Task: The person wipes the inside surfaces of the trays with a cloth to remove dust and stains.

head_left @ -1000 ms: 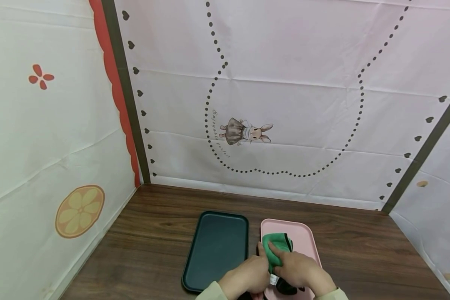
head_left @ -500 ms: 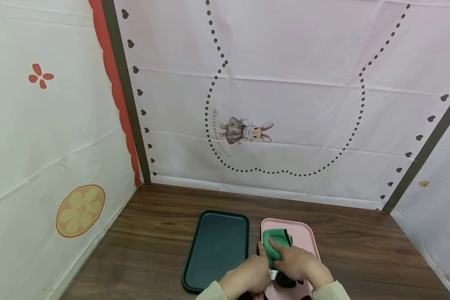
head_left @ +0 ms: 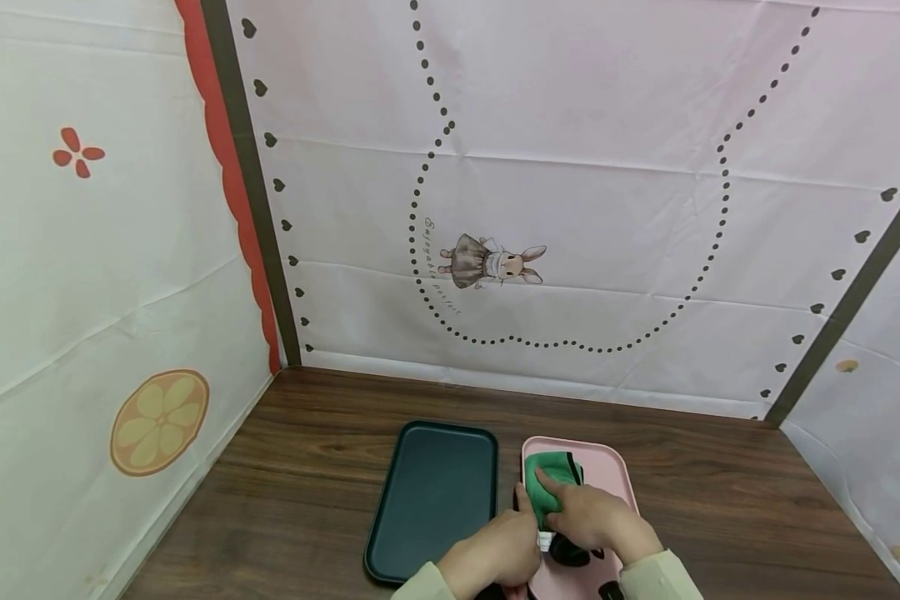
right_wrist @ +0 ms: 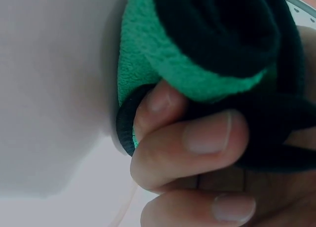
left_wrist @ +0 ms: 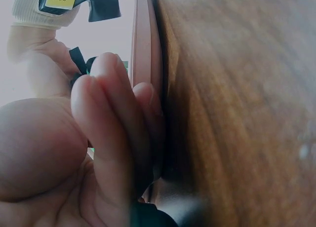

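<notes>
My right hand [head_left: 600, 518] grips a folded green cloth [head_left: 551, 483] with black trim, on the pink tray [head_left: 609, 471]. In the right wrist view the cloth [right_wrist: 143, 49] is bunched in a loose fold, and curled fingers [right_wrist: 192, 148] lie against it. A white label [head_left: 545, 540] shows at the cloth's near end, beside a black piece [head_left: 570, 550] below the hand. My left hand [head_left: 498, 550] holds the pink tray by its left edge, index finger pointing along the rim. In the left wrist view its bent fingers [left_wrist: 111, 118] sit at the tray's side [left_wrist: 142, 49].
A dark green tray [head_left: 438, 492] lies just left of the pink one, on the brown wooden table [head_left: 300, 475]. A patterned cloth wall [head_left: 570, 208] stands behind the table, with more at both sides. A small yellow-labelled box [left_wrist: 59, 0] is on the right sleeve.
The right hand and green cloth have slid a little way forward over the pink tray, toward its far end. The left hand has stayed at the tray's left edge.
</notes>
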`<state>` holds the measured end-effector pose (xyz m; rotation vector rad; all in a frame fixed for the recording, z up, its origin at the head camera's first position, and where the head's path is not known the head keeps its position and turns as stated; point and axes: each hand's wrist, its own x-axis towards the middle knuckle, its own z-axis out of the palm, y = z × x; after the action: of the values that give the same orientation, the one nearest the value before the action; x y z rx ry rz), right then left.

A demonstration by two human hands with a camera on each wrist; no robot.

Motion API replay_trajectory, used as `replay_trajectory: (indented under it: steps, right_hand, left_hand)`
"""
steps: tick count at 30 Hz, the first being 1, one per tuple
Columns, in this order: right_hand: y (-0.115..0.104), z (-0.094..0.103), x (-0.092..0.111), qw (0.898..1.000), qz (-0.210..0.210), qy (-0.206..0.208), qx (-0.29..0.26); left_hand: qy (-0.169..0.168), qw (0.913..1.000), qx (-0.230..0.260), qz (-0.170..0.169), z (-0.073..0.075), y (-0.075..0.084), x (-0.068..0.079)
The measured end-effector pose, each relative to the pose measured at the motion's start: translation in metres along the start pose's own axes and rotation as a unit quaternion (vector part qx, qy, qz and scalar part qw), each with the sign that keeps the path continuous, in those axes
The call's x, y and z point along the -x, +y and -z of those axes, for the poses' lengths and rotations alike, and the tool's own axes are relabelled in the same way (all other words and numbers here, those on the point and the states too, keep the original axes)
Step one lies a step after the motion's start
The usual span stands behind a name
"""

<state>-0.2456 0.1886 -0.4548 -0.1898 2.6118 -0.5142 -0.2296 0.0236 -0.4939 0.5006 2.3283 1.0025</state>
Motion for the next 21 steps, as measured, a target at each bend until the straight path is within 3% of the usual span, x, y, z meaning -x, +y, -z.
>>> replay_trajectory:
  steps: [11, 21]
  right_hand:
    - [-0.0021, 0.0041, -0.0059, 1.0, 0.004, 0.009, 0.014]
    - [-0.0023, 0.0062, -0.0103, 1.0, 0.005, 0.015, 0.023]
  left_hand:
    - [-0.004, 0.9998, 0.017, 0.013, -0.0005, -0.0012, -0.002]
    - [0.006, 0.9999, 0.0, 0.014, -0.0015, -0.0004, -0.0024]
